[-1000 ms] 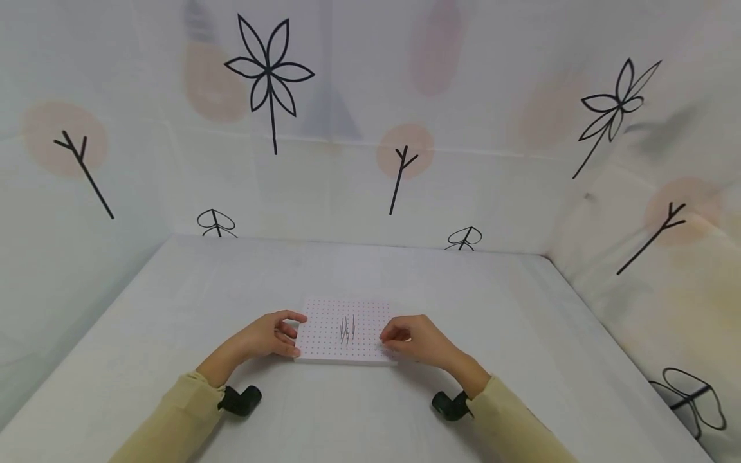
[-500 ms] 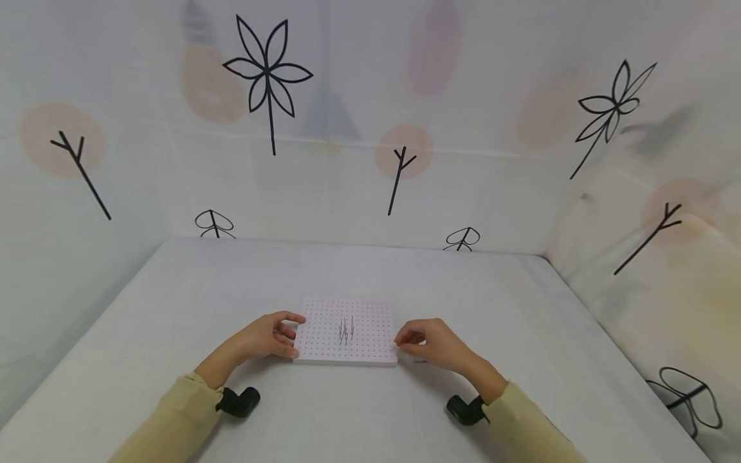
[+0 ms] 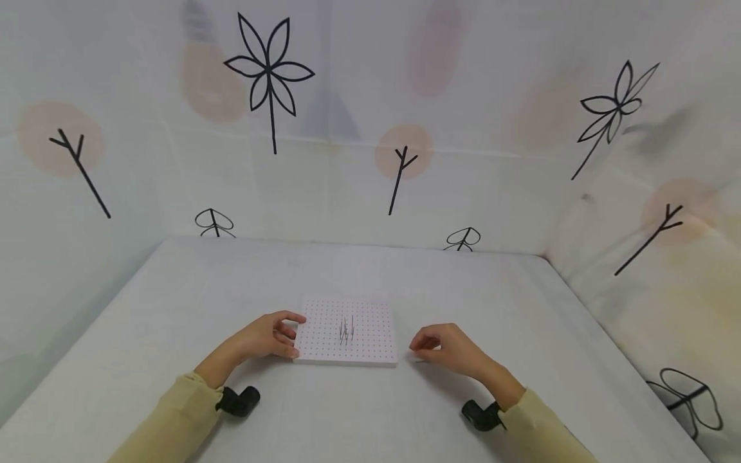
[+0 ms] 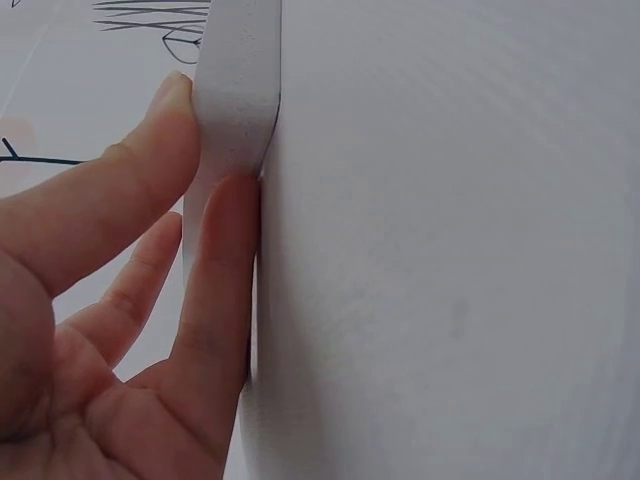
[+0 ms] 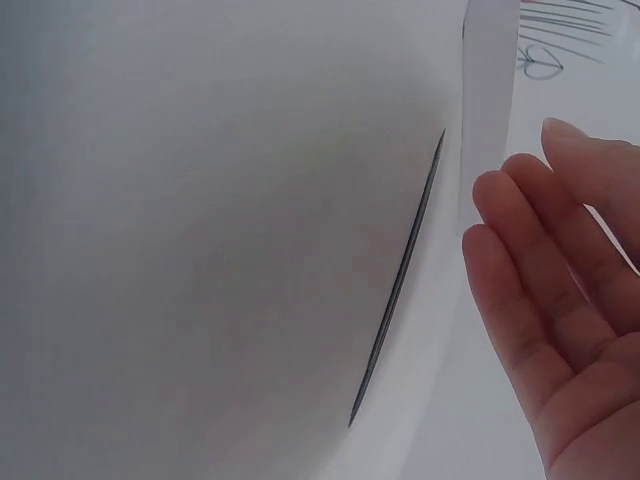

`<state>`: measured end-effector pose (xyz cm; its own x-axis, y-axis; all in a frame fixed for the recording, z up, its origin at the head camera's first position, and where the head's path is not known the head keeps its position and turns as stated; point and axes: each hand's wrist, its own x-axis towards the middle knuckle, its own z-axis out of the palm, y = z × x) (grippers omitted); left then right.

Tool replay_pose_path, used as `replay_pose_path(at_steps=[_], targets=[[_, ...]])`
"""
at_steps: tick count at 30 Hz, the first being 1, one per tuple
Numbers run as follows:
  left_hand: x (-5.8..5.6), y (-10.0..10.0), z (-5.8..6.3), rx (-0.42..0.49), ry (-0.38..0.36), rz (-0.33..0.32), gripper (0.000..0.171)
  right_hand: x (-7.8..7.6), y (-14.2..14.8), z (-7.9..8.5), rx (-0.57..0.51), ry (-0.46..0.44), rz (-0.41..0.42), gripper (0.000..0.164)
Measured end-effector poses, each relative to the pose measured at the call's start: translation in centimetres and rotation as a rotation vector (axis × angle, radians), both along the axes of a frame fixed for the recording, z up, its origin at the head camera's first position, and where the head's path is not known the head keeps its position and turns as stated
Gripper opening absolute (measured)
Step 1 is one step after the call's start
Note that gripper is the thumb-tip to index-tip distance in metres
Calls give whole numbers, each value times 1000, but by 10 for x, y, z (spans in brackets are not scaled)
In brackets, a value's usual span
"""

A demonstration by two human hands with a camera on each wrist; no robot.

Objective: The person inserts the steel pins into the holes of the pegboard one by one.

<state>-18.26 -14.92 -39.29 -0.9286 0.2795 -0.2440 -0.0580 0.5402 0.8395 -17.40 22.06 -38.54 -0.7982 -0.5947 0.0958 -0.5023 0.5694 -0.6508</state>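
A white, flat board (image 3: 376,350) with rows of small holes lies on the table. Several thin dark needles (image 3: 346,331) stand upright near its middle. At the board's left edge my left hand (image 3: 266,335) rests with its fingers and thumb against the side; the left wrist view shows the fingers nearly straight there. My right hand (image 3: 448,347) is to the right of the board, apart from it. In the right wrist view its fingers are relaxed and hold nothing. Beside them a single dark needle (image 5: 400,275), pointed at both ends, lies on the table.
A white cloth (image 3: 359,411) covers the table. Behind and at both sides hang pale sheets (image 3: 347,186) printed with flowers and twigs. A black wrist camera (image 3: 242,402) is strapped at the left wrist, another black wrist camera (image 3: 482,416) at the right.
My right hand has moved away from the board's right edge, rightward and slightly nearer to me. A needle on the table has come into sight beneath it. My left hand and the board stay put.
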Motion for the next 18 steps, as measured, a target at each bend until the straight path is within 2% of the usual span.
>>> replay_pose_path(at_steps=[18], targets=[[-2,0,-1,6,-6,10,63,-3,18,0,75,-10,33,13]])
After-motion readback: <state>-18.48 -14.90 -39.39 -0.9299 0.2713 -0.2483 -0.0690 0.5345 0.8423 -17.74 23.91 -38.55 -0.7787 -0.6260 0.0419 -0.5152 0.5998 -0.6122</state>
